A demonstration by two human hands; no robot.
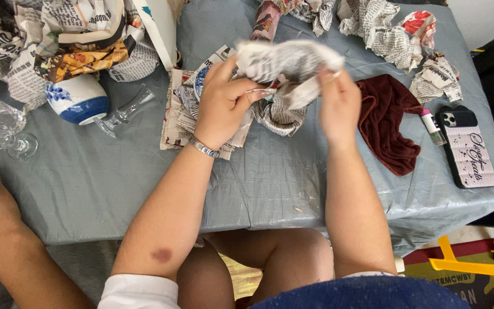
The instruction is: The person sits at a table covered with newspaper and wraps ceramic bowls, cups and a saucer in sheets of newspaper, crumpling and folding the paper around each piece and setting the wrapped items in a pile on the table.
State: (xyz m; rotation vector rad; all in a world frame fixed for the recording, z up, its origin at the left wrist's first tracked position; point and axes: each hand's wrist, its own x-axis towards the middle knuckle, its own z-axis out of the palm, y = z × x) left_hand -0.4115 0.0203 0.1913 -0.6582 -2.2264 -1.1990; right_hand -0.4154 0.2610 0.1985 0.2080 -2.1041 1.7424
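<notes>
**Both hands grip a newspaper bundle above the table**

The left hand (221,103) and right hand (338,106) are raised over the middle of the table (115,183), forearms running up from the near edge at 6 o'clock. Both are closed on a crumpled newspaper bundle (287,60): the left hand's fingers curl around its left end, a bracelet (203,147) at the wrist; the right hand pinches its right end, seen from the back. The bundle is blurred and held clear of the table.

Flat newspaper sheets (181,114) lie under it. At 3 o'clock a dark red cloth (387,123) lies close beside the right hand, with a small tube (433,127) and a phone (467,149) further out near the right edge. At 9 o'clock lie a blue-and-white cup (78,98) and a tipped glass (124,113). Bare table stretches between the forearms and to the near edge. Another person's arm (1,229) rests at 8 o'clock.
</notes>
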